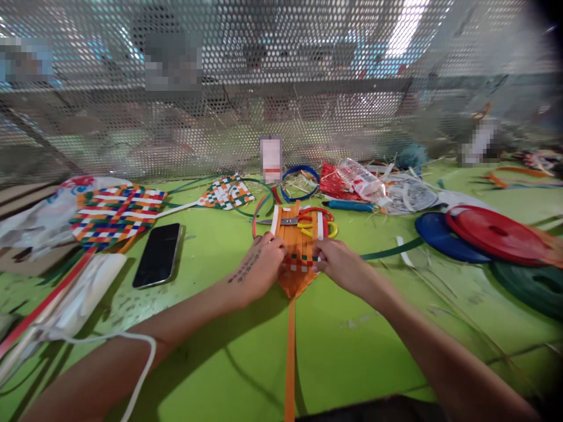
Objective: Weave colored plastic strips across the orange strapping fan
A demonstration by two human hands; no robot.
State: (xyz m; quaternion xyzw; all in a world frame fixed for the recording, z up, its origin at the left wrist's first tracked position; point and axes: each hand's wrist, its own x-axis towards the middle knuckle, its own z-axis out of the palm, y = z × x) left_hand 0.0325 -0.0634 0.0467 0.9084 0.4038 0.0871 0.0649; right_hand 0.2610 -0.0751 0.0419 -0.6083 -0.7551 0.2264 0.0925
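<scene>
"Green tabletop (211, 363), seen past two bare forearms. What lies toward its far left corner?"

"One plastic bag (26, 220), with one checked fan (121, 217) beside it. One phone (157, 256) lies nearer us. Next, close to the far edge, is one orange-and-white fan (226, 192)."

"And the middle?"

"One partly woven piece (294, 241) of orange strips, its long tail running to the near edge. The left hand (263, 265) has its fingers bent close together on the left side; whether they pinch, I cannot tell. Scissors (289, 221) lie at the piece's far end. The right hand (338, 264) seems to pinch the right side between thumb and forefinger."

"How is that best done?"

"I'd keep one side flat, draw the cross strip evenly tight, and press each row snug to its neighbour. Moving the scissors aside should help."

"Farther right?"

"One blue-handled tool (350, 206) near the far edge; then, by the right edge, a blue roll (440, 234), a red roll (497, 237) and a green roll (525, 287)."

"Totals?"

"Two fans, three rolls, one pair of scissors, one woven piece. Loose strips overlap too much to count."
</scene>
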